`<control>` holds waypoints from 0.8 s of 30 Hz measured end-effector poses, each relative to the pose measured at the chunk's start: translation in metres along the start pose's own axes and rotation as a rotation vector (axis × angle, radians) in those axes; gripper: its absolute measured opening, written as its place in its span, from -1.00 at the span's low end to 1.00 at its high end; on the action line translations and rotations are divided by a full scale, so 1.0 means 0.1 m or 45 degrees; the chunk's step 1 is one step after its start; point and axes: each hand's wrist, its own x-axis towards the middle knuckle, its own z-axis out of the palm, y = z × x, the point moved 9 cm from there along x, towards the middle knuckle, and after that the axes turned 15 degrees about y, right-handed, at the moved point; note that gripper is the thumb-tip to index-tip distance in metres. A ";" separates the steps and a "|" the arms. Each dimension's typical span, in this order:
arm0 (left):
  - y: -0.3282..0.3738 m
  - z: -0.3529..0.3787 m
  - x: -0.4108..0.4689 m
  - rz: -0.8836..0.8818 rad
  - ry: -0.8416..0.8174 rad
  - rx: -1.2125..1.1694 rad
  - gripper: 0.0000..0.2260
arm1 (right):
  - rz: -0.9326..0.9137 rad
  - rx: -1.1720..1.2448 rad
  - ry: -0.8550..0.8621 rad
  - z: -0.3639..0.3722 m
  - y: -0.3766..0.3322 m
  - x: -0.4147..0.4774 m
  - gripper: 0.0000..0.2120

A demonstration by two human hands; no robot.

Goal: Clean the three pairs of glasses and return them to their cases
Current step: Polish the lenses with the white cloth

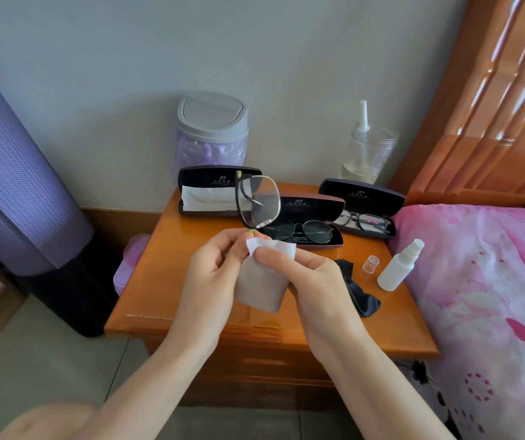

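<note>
left hand: pinches black-rimmed clear-lens glasses by the lower hinge | right hand: thumb and fingers grip pale grey microfibre cloth folded round the lower lens | glasses: held on end above orange wooden nightstand, before open black case with white cloth

Home bedroom. Evidence: bed with a pink floral sheet on the right, and a ribbed orange wooden headboard at its end. A matching wooden bedside cabinet with drawer fronts stands just beside the bed, its tabletop glossy. A small lidded bin with a purple liner sits at the back, against a plain painted wall. A rolled purple mat stands upright on the left. Tiled floor, wooden skirting.
</note>
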 end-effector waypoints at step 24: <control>-0.12 -0.15 0.05 -0.282 0.166 -0.408 -0.78 | -0.065 -0.092 -0.081 -0.05 0.04 -0.09 -0.73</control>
